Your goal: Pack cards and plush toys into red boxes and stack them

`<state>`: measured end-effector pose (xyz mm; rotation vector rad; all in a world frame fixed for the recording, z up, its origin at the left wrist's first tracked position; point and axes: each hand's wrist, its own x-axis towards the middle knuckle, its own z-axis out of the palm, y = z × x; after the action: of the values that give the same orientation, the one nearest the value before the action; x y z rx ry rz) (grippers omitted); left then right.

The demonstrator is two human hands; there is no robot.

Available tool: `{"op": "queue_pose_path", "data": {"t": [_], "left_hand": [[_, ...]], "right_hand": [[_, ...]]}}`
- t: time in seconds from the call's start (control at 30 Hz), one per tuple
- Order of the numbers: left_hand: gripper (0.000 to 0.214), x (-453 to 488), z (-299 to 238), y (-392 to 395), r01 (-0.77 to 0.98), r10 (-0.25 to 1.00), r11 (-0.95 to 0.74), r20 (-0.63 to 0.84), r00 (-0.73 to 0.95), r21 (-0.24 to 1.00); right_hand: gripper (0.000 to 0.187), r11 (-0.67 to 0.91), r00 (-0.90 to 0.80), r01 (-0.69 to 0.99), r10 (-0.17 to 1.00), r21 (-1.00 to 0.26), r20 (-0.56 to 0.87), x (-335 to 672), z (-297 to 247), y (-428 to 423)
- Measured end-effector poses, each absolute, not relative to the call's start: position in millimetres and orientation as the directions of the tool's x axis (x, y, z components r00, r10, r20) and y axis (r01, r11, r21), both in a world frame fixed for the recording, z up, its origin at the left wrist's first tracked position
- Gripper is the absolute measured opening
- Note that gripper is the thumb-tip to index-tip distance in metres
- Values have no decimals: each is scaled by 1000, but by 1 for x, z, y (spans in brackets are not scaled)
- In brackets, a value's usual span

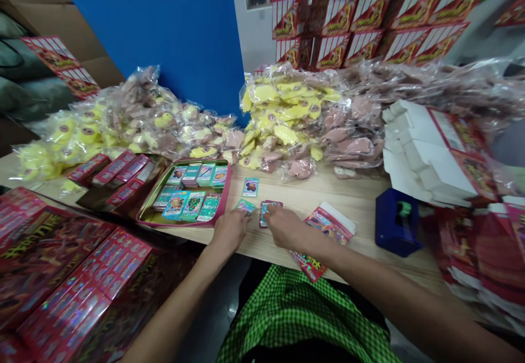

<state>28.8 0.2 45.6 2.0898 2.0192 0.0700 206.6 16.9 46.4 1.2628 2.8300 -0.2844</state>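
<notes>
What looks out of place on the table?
The flat red printed carton beside the right hand overhangs the wooden table's front edge and might slip off. One teal card lies alone, outside the pink tin tray.

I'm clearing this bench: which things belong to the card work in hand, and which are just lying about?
In use: left hand on a loose card; right hand on a card stack; single card beyond; tin of cards.
Lying about: tape dispenser; bagged plush toys; white boxes.
</notes>
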Motion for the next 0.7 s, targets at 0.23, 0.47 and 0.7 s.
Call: {"op": "queue_pose_path", "data": {"t": [0.23, 0.47, 0.7], "left_hand": [[37, 14, 64, 2, 903, 988, 48, 111, -105, 428], [28, 59, 69, 22, 279, 983, -181, 164, 82, 943], [57, 150, 45, 39, 311, 963, -169, 90, 255, 935]], "right_hand": [[29, 494, -508, 830, 861, -260, 12, 223, 72, 35], [28, 394, -438, 766, 898, -508, 35, 260, 103, 47], [26, 338, -227, 773, 938, -537, 263, 336, 106, 35]]}}
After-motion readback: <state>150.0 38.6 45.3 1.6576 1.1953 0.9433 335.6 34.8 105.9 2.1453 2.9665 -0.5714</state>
